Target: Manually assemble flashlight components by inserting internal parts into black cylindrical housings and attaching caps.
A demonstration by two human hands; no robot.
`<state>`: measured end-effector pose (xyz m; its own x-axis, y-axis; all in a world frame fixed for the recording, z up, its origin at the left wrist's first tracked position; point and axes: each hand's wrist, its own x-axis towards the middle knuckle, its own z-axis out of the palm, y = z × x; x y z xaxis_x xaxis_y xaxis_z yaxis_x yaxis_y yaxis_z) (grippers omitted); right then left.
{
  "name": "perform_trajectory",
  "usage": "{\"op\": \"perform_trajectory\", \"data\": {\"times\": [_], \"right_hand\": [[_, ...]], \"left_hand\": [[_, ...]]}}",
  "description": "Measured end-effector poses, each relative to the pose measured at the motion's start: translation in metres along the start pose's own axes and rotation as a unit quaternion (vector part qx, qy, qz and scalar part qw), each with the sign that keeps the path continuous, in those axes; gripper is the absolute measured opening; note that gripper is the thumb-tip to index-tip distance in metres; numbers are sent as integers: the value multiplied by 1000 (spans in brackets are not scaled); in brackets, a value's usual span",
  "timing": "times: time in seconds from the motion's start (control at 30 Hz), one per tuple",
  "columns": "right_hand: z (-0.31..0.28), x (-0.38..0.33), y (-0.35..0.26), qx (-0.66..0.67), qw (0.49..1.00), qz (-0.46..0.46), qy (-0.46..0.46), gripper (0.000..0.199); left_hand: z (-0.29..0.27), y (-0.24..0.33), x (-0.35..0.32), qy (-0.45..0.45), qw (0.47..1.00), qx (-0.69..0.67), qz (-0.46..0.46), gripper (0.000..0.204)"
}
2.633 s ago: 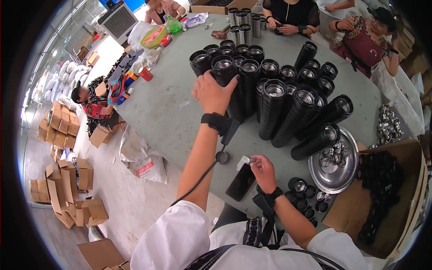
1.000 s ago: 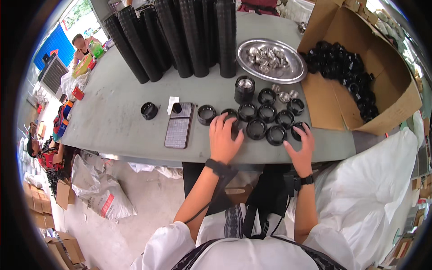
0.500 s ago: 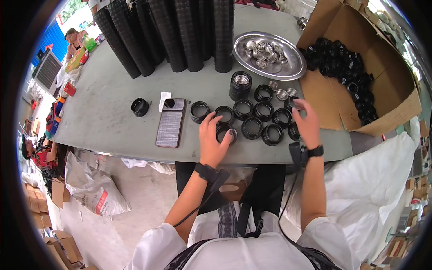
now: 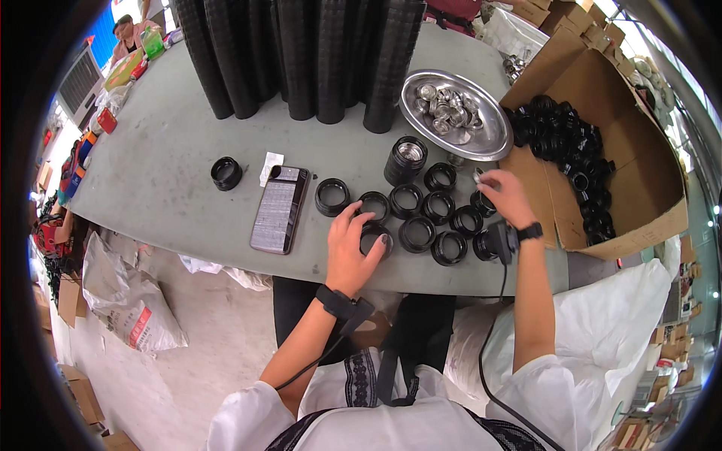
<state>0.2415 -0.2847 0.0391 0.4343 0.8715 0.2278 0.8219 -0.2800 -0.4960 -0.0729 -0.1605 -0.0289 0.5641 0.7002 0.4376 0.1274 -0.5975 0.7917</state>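
Observation:
Several black plastic rings (image 4: 415, 234) stand grouped on the grey table. My left hand (image 4: 350, 252) curls its thumb and fingers around a black ring (image 4: 374, 243) at the near left of the group. Over the group's right side, my right hand (image 4: 508, 198) pinches a small silver metal cap (image 4: 478, 174) at its fingertips, partly hidden. Behind the rings rises a short stack of black rings (image 4: 403, 167), with a silver piece (image 4: 411, 152) inside its top. An oval steel tray (image 4: 490, 144) holding many silver caps (image 4: 451, 111) lies beyond.
A phone (image 4: 280, 210) lies left of the rings, beside a white paper slip (image 4: 269, 167) and a lone ring (image 4: 226, 174). Tall black stacks (image 4: 301, 68) line the back. An open cardboard box (image 4: 639, 188) of black parts stands at right. Another person (image 4: 129, 37) is far left.
My right hand has closed its fingertips on a silver cap beside the rings. My left hand stays around the same ring. The whole view has shifted slightly.

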Motion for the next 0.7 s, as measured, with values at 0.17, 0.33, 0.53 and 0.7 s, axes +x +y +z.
{"op": "perform_trajectory", "data": {"times": [0.17, 0.33, 0.53, 0.7], "right_hand": [[-8, -62, -39, -36, 998, -47, -29, 15], [23, -88, -38, -141, 989, -32, -27, 30], [18, -77, -54, -256, 959, 37, -113, 35], [3, -62, -47, -161, 972, 53, -162, 31]], "left_hand": [[-3, 4, 2, -5, 1000, 2, 8, 42], [1, 2, 3, 0, 1000, -1, 8, 46], [0, 4, 3, 3, 1000, 17, 12, 50], [0, 3, 2, 5, 1000, 17, 11, 50]]}}
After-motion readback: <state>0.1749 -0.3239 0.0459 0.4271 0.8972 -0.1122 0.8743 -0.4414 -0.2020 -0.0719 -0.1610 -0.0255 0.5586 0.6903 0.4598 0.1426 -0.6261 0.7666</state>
